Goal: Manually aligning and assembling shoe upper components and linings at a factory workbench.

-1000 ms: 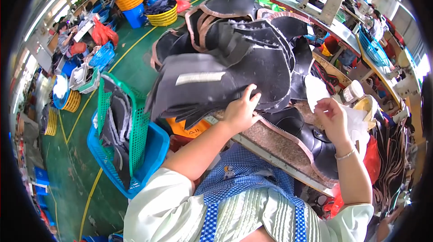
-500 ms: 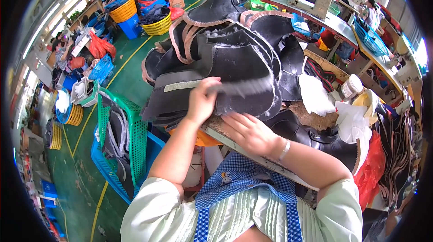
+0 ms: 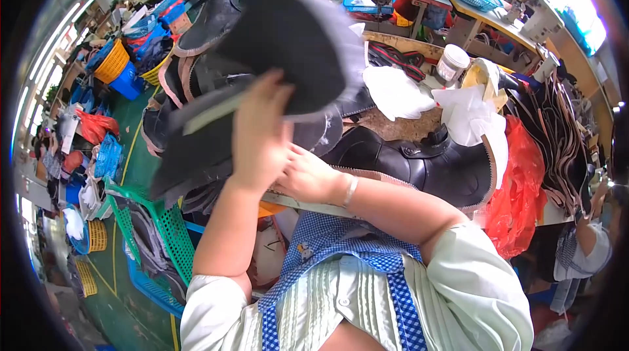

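Since the earlier frames the left hand (image 3: 262, 138) has gone up from the pile, lifting a dark grey cut sheet (image 3: 288, 43) clear above the stack of black pieces (image 3: 196, 128); the right hand (image 3: 304, 177) has crossed in under it. Left hand is clamped on the sheet's lower edge, fingers over the front. Right hand rests low by the stack; can't tell whether it is closed on anything. The sheet droops and curls, so it looks soft, light and floppy, not fragile; best held along an edge, with the second hand supporting. Desk (image 3: 393, 129) is crowded: black rubber boot (image 3: 426, 164), white rags (image 3: 393, 92), white jar (image 3: 452, 63). Green basket (image 3: 167, 233) sits left, below the desk edge. Open room is only upward and left.
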### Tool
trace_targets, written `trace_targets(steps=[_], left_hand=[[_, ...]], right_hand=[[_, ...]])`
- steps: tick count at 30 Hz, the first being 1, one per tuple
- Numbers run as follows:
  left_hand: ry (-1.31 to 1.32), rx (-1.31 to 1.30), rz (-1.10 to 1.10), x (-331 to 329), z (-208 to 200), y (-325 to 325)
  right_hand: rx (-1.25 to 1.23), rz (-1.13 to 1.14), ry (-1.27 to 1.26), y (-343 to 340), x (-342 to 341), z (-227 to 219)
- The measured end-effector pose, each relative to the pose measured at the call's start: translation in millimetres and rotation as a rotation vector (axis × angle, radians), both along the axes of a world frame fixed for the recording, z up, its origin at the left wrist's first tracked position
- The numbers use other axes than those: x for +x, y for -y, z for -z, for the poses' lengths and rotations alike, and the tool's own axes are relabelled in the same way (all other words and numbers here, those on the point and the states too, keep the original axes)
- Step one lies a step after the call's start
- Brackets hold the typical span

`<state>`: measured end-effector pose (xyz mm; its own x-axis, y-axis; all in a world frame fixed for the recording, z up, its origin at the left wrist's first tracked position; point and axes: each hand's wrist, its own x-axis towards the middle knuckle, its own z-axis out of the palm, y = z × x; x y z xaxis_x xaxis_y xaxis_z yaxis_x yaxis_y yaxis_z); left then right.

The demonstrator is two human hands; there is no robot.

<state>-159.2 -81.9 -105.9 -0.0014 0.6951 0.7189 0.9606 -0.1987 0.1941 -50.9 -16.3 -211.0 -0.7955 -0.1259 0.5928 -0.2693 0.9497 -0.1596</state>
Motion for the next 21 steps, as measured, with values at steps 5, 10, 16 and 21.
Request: trace_targets(steps=[5,10,16,21], left_hand=[[0.002,-0.249,-0.088,-10.8,50.6,-4.2],[0.03,0.084,-0.302,-23.9,36.2,20.5],[0.437,0.044,-0.834,-67.4,72.1,92.8],[0.894,0.09,-0.688,-83.9,92.6,80.6]], right_hand=[[-0.095,0.433,-0.032,-37.9,97.1,-30.8],[-0.367,0.845,0.536,-110.0,162.1,-4.7],[-0.503,0.708,0.632,-116.0,163.5,-10.1],[-0.597,0.445,0.466,-99.0,186.0,-46.7]])
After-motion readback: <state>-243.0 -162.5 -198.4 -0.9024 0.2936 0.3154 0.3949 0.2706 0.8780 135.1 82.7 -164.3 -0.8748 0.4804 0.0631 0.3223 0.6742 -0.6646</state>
